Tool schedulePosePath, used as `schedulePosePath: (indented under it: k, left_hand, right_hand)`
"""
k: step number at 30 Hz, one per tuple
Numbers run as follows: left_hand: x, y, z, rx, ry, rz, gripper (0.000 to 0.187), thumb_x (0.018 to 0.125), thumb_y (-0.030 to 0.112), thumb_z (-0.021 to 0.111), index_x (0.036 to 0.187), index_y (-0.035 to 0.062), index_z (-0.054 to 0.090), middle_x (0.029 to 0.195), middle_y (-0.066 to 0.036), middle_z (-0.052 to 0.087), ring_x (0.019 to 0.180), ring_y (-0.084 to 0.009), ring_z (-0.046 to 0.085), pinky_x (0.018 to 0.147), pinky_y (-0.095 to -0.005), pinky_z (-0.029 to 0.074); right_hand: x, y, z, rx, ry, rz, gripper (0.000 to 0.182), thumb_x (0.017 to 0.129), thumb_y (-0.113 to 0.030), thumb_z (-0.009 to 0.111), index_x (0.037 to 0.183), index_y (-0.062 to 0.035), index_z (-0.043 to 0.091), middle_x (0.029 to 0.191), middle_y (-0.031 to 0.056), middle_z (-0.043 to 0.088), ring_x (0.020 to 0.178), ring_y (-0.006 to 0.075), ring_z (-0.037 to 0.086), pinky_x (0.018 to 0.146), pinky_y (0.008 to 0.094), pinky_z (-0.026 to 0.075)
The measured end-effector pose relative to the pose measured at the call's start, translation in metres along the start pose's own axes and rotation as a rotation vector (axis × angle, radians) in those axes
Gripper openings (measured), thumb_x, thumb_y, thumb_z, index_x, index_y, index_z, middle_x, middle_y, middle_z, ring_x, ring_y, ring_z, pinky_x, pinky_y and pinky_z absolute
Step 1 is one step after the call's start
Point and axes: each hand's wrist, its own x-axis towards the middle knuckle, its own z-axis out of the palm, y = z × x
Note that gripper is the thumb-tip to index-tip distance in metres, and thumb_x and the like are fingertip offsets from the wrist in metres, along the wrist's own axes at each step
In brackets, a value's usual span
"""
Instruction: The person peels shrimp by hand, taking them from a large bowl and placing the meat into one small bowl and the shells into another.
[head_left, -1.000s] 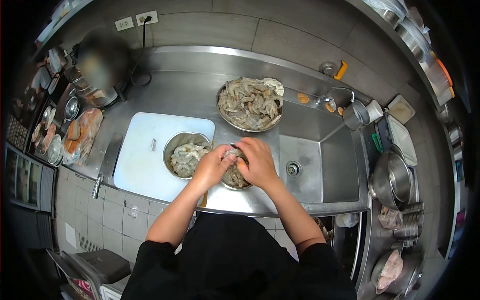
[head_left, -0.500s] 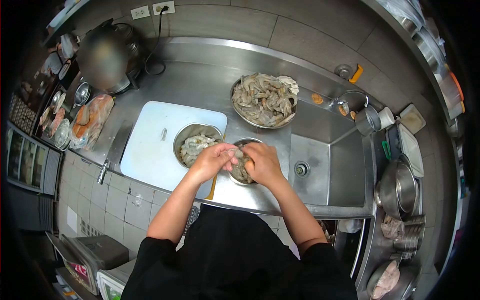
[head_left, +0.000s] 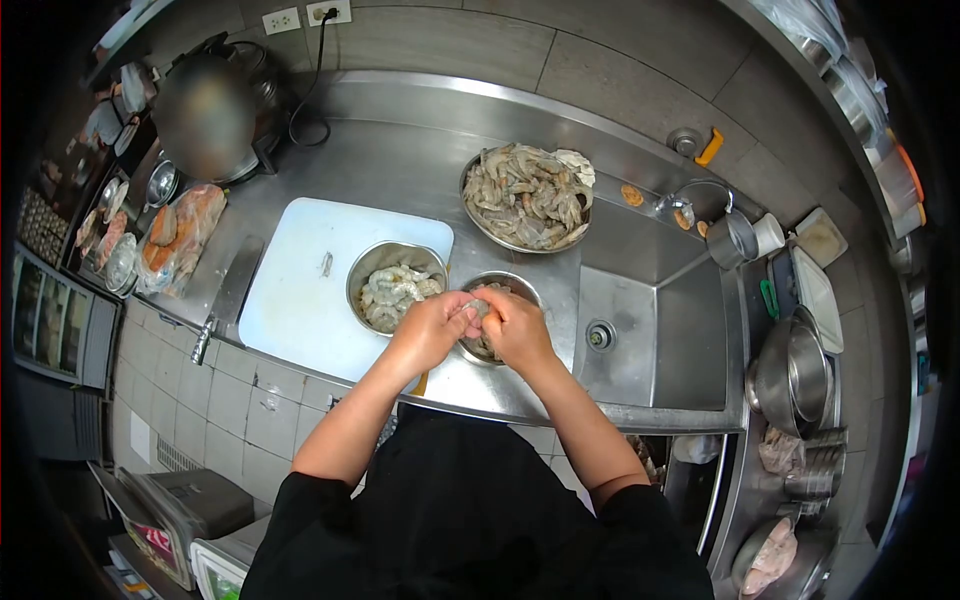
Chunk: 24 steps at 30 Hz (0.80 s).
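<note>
My left hand (head_left: 432,328) is closed on a shrimp (head_left: 477,309), its fingers pinching it. Fingers of my right hand (head_left: 517,327) are closed on the same shrimp from the other side, partly hiding it. Both hands are above a small metal bowl (head_left: 536,294) whose contents are mostly covered by them. Left of it, a metal pot (head_left: 352,283) holds pale peeled shrimp (head_left: 396,288) and stands at the cutting board's right side. Behind my hands, a wide bowl is heaped with grey unpeeled shrimp (head_left: 527,195).
A white cutting board (head_left: 300,270) lies at left, with a cleaver (head_left: 240,278) beside it. To the right is a steel sink (head_left: 690,350) with a faucet (head_left: 700,190). Bagged orange fish (head_left: 185,235) rests at far left. Metal bowls (head_left: 800,370) stand at far right.
My hands have drawn together over the small bowl. The right hand moved slightly left and down, its fingers now meeting the left hand's around the shrimp.
</note>
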Motion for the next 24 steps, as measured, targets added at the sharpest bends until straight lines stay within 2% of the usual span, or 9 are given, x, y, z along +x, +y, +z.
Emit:
schedulePosePath:
  k: [2,11,14,16,18,20,21,23,24]
  left_hand:
    - [-0.002,0.003,-0.001,-0.028,0.018,-0.003,0.024,0.097,0.017,0.053,0.108,-0.0026,0.063,0.084,-0.008,0.07,0.076,-0.0129,0.067,0.071,-0.0268,0.052]
    - [-0.003,0.009,-0.006,0.082,0.017,0.009,0.023,0.096,0.015,0.055,0.108,-0.0025,0.064,0.081,-0.008,0.07,0.076,-0.0136,0.066,0.07,-0.0274,0.051]
    - [0.001,-0.006,-0.008,0.002,-0.04,0.024,0.025,0.097,0.016,0.054,0.111,-0.0044,0.061,0.086,-0.009,0.069,0.079,-0.0137,0.067,0.072,-0.0267,0.052]
    - [0.004,-0.01,-0.009,-0.204,-0.093,-0.012,0.028,0.099,0.017,0.053,0.115,-0.006,0.058,0.091,-0.01,0.068,0.081,-0.0144,0.067,0.075,-0.0268,0.053]
    - [0.005,-0.01,-0.012,-0.258,-0.119,-0.035,0.029,0.099,0.017,0.053,0.116,-0.006,0.057,0.092,-0.01,0.068,0.082,-0.0149,0.067,0.075,-0.0273,0.054]
    - [0.006,-0.011,-0.015,-0.312,-0.145,-0.06,0.029,0.099,0.017,0.052,0.117,-0.006,0.056,0.093,-0.011,0.068,0.082,-0.0153,0.067,0.076,-0.0278,0.054]
    - [0.007,-0.013,-0.015,-0.36,-0.162,-0.074,0.028,0.099,0.015,0.052,0.117,-0.0054,0.056,0.093,-0.011,0.068,0.082,-0.0161,0.067,0.076,-0.0281,0.054]
    - [0.01,-0.013,-0.018,-0.407,-0.178,-0.088,0.027,0.098,0.014,0.053,0.117,-0.0048,0.056,0.093,-0.012,0.068,0.083,-0.0168,0.067,0.076,-0.0283,0.055]
    - [0.01,-0.011,-0.021,-0.497,-0.229,-0.102,0.027,0.098,0.013,0.052,0.117,-0.0046,0.056,0.093,-0.012,0.068,0.083,-0.0177,0.068,0.076,-0.0285,0.055]
  right_hand:
    - [0.0,-0.002,-0.001,0.107,-0.005,0.055,0.028,0.08,-0.007,0.056,0.106,0.0014,0.064,0.094,0.02,0.068,0.086,0.0361,0.066,0.079,0.0428,0.052]
    - [-0.001,-0.007,-0.003,0.093,-0.06,0.088,0.031,0.08,-0.006,0.056,0.11,0.0008,0.063,0.099,0.0208,0.067,0.09,0.0355,0.066,0.08,0.0411,0.052]
    - [-0.001,-0.009,-0.007,0.134,-0.079,0.108,0.033,0.08,-0.004,0.055,0.111,0.0007,0.062,0.1,0.0215,0.067,0.092,0.035,0.066,0.082,0.0412,0.052]
    - [-0.003,0.0,-0.004,0.162,-0.066,0.081,0.034,0.079,-0.003,0.054,0.112,0.0005,0.062,0.1,0.0218,0.067,0.092,0.0349,0.066,0.081,0.0404,0.052]
    - [-0.003,0.003,-0.003,0.19,-0.054,0.054,0.035,0.079,-0.002,0.054,0.113,0.0003,0.062,0.099,0.0222,0.067,0.092,0.0349,0.066,0.081,0.0397,0.052]
    - [-0.004,0.003,-0.004,0.199,-0.077,0.076,0.035,0.082,0.003,0.049,0.115,-0.0004,0.061,0.095,0.0129,0.068,0.085,0.021,0.066,0.079,0.0299,0.052]
    - [-0.006,0.008,-0.001,0.2,-0.078,0.077,0.035,0.082,0.003,0.049,0.115,-0.0004,0.061,0.095,0.0129,0.068,0.085,0.021,0.066,0.079,0.0299,0.052]
    - [-0.008,0.023,0.008,0.459,-0.103,0.123,0.036,0.085,0.003,0.046,0.119,0.0012,0.057,0.099,0.0095,0.067,0.083,0.0164,0.065,0.075,0.0283,0.053]
    - [-0.006,0.021,0.004,0.458,-0.103,0.123,0.036,0.085,0.003,0.046,0.119,0.0012,0.057,0.099,0.0095,0.067,0.083,0.0164,0.065,0.075,0.0283,0.053]
